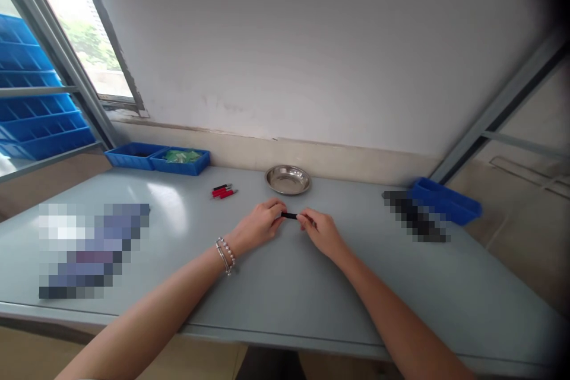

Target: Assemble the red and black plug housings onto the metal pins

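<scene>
Between my two hands a short black pen-like stick (290, 215) lies level, just above or on the grey table. My left hand (262, 221), with a beaded and a metal bracelet at its wrist, pinches the stick's left end. The right end sits between the thumb and fingers of my right hand (318, 230). Both tips of the stick are covered by fingers, so its exact kind does not show. Beyond the hands stands a round, shallow steel dish (288, 192). Several red and black pen-like pieces (222, 192) lie together to the left.
Two blue bins (178, 165) stand at the back left, one holding green and clear packets. Another blue bin (447, 205) is at the right, beside a blurred dark object (415, 217). A blurred bluish object (100, 249) lies on the table (187, 273) at left.
</scene>
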Demonstrator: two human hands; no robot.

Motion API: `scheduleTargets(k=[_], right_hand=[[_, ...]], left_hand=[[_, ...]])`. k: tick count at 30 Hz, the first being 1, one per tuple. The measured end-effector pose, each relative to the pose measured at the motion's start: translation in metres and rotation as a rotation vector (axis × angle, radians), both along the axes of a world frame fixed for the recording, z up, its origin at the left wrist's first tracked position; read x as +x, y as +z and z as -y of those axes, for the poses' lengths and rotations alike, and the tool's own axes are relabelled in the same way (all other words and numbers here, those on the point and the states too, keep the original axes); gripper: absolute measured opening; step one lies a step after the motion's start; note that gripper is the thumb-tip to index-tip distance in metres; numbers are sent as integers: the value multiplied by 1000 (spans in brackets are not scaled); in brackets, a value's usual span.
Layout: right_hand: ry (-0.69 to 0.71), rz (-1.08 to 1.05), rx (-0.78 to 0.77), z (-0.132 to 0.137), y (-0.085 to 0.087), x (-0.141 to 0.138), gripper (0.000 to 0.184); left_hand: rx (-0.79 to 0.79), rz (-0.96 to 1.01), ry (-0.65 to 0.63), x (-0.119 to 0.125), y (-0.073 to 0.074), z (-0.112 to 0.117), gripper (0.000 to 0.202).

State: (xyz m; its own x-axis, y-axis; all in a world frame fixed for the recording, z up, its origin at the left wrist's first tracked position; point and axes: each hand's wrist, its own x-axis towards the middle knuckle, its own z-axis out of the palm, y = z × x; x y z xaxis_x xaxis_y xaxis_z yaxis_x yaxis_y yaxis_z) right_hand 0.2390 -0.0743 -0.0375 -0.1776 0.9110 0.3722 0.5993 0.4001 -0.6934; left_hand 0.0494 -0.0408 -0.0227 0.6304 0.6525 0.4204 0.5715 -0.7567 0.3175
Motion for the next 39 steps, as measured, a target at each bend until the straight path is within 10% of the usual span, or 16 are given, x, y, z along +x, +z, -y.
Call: scheduleTargets(k=[39], right_hand=[[-35,73,-54,4,11,3,26]], left_hand=[[65,-5,0,0,2,-2,19]])
